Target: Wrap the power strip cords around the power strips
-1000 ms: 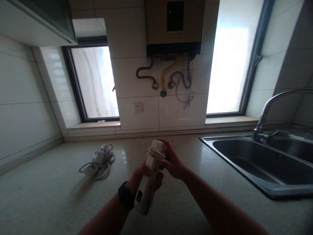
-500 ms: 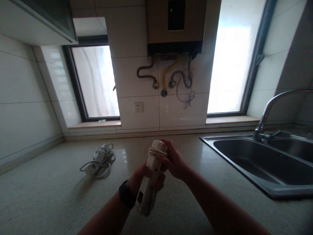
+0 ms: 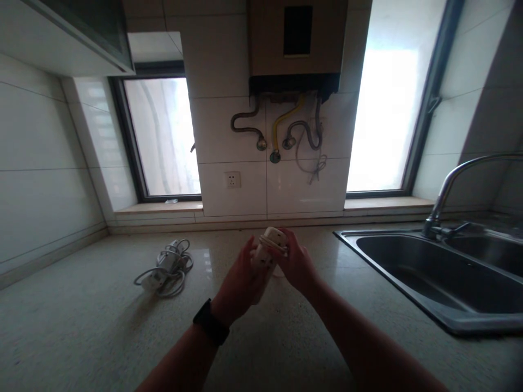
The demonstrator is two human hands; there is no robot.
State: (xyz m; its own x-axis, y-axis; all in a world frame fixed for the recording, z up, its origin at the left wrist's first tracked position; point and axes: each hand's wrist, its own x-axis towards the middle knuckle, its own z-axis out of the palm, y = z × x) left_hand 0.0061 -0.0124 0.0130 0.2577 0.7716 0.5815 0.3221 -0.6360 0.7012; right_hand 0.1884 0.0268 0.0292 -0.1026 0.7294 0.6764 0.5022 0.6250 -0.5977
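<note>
Between my two hands, above the countertop, is a white power strip (image 3: 265, 259) with its cord wound round the upper end. My left hand (image 3: 241, 283) wraps over the strip's side and covers much of its lower part. At the upper right, my right hand (image 3: 297, 261) has its fingers closed at the coiled cord (image 3: 273, 245); whether they grip the cord alone or the strip too, I cannot tell. Away to the left, a second power strip (image 3: 165, 265) lies on the counter, loosely wrapped in its grey-white cord.
The speckled countertop (image 3: 102, 326) runs along a tiled wall. A steel sink (image 3: 408, 296) with a faucet (image 3: 443, 190) is at the right. A wall socket (image 3: 232, 180) sits below a water heater (image 3: 296, 38) with hoses. A cabinet (image 3: 81, 38) overhangs the upper left.
My left hand has moved up along the power strip, now hiding its lower end and red switch. The strip has turned in my hands, and its top has shifted slightly right.
</note>
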